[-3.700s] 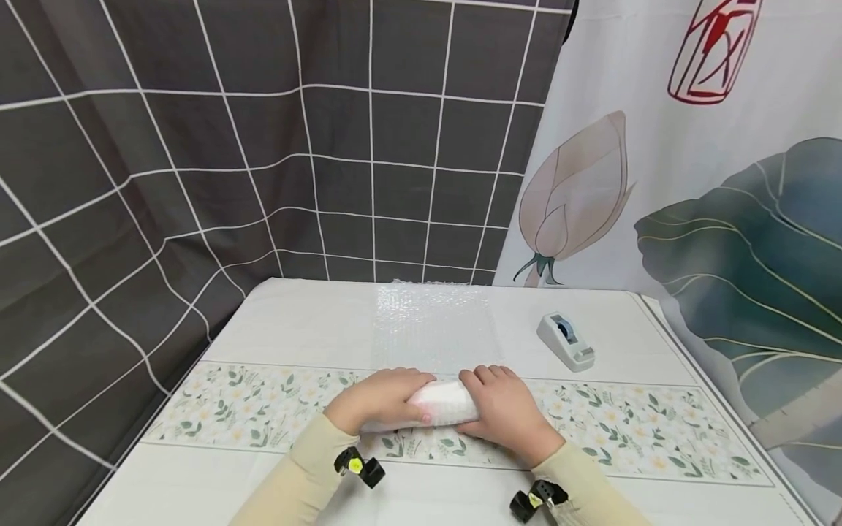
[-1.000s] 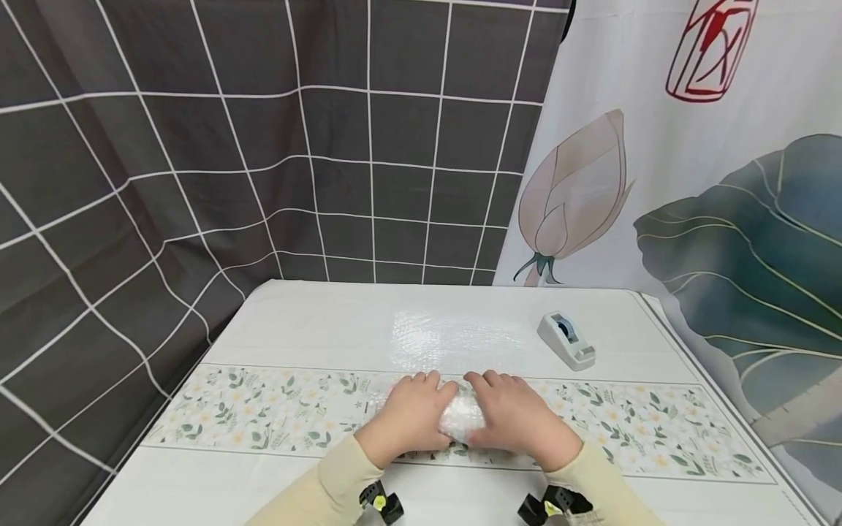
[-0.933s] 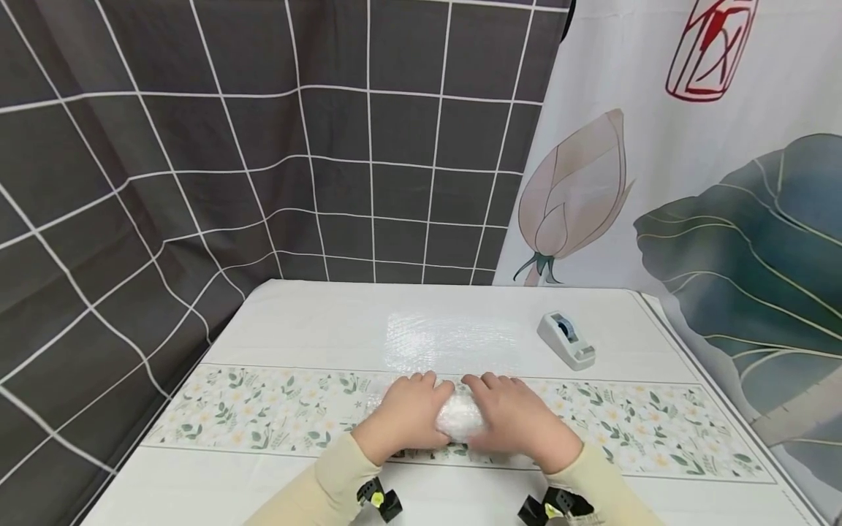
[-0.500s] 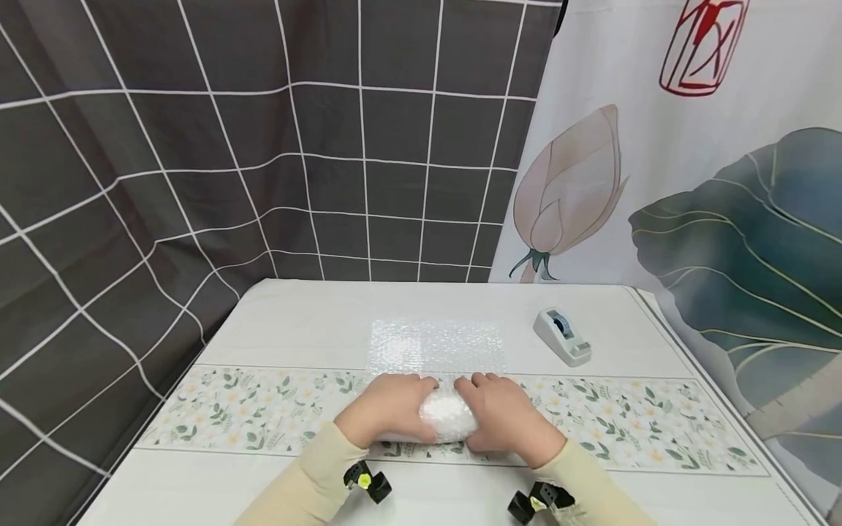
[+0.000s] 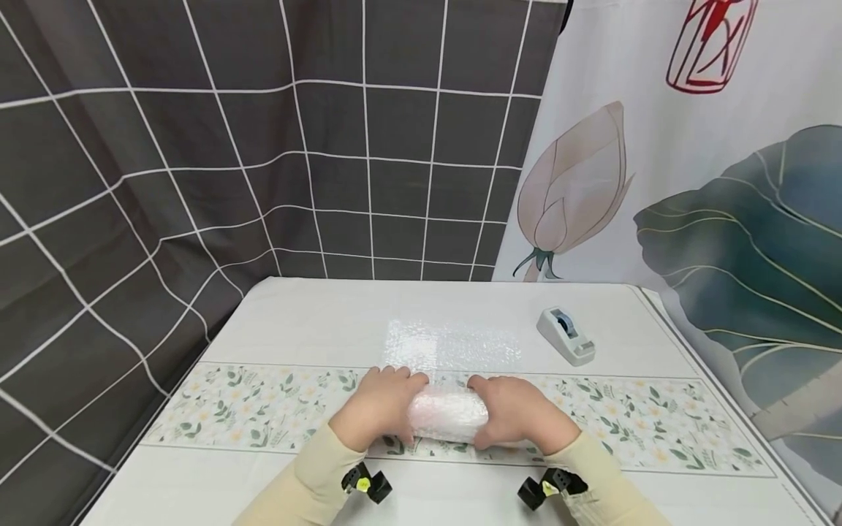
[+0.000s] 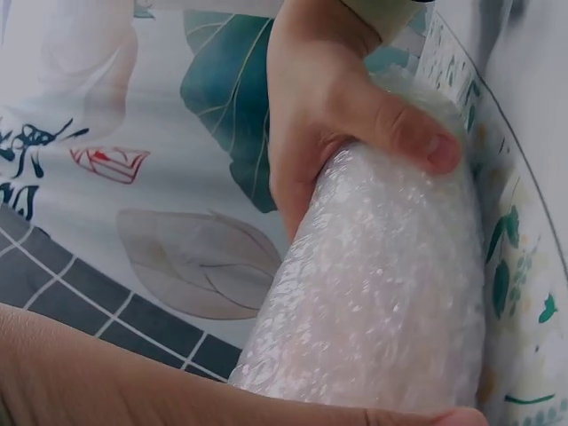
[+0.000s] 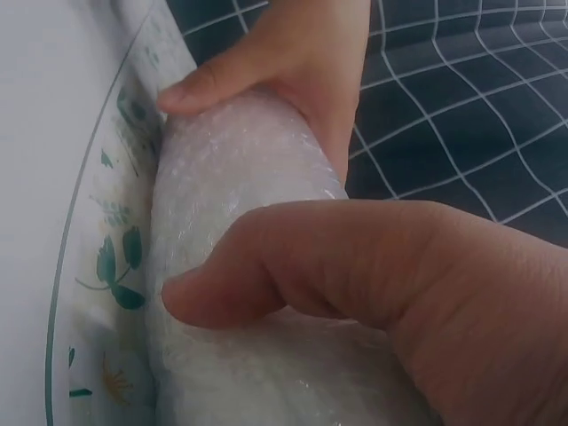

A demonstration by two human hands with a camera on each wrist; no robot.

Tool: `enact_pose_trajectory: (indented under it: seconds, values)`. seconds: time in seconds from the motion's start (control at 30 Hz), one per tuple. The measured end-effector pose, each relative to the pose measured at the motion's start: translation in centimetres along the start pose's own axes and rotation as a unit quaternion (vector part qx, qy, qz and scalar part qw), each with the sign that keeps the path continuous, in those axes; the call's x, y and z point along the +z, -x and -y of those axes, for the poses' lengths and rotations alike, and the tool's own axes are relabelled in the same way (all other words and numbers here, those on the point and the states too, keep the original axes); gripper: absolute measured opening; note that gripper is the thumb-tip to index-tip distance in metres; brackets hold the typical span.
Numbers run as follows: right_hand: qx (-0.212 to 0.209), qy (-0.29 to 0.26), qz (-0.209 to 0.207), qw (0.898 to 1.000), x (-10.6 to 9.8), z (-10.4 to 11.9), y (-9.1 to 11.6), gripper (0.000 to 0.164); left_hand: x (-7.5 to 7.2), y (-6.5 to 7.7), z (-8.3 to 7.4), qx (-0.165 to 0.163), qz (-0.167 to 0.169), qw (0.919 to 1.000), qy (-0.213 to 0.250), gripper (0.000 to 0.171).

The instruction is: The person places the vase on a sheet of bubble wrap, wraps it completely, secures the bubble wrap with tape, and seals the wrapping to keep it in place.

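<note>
A whitish roll wrapped in bubble wrap [image 5: 447, 415] lies crosswise on the floral band of the tablecloth, a faint pink tint showing through. My left hand [image 5: 380, 409] grips its left end, thumb on the near side and fingers over the far side. My right hand [image 5: 521, 413] grips the right end in the same way. From the roll's far side a flat sheet of bubble wrap [image 5: 454, 345] stretches toward the back of the table. In the left wrist view the wrapped roll [image 6: 373, 284] looks thick and rounded. What is inside is hidden by the layers.
A pale tape dispenser [image 5: 566, 336] with a blue roll stands at the back right, beyond my right hand. The table [image 5: 309, 321] has a white cloth with a floral band. A dark grid curtain [image 5: 408, 183] hangs behind and left, a white printed one [image 5: 592, 241] on the right.
The flat sheet has grown shorter at its far end as the roll gained bubble wrap. My hands drew close together, then moved apart toward the roll's ends. The tape dispenser stayed put.
</note>
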State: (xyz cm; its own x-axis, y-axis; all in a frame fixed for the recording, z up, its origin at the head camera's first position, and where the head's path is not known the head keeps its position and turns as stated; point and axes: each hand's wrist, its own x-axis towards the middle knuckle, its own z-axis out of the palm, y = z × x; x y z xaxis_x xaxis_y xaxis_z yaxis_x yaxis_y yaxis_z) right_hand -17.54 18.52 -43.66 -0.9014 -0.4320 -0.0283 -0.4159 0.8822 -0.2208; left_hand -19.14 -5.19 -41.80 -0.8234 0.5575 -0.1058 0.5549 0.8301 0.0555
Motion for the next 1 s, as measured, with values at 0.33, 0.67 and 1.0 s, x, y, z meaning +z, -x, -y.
enact_pose_trajectory:
  seconds: [0.33, 0.67, 1.0]
  values:
    - [-0.008, -0.014, -0.003, 1.0, -0.4, -0.6, 0.7, 0.087, 0.0, -1.0, 2.1, 0.031, 0.041, 0.9942, 0.094, 0.084]
    - [-0.014, 0.06, -0.026, 0.998, -1.3, -0.3, 1.7, 0.093, 0.1, -1.5, 4.4, 0.008, 0.111, 0.9628, 0.246, 0.085]
    - [-0.058, 0.044, -0.064, 0.995, -0.8, -1.5, 0.8, 0.083, 0.1, -1.4, 4.9, -0.024, 0.118, 0.952, 0.281, 0.081]
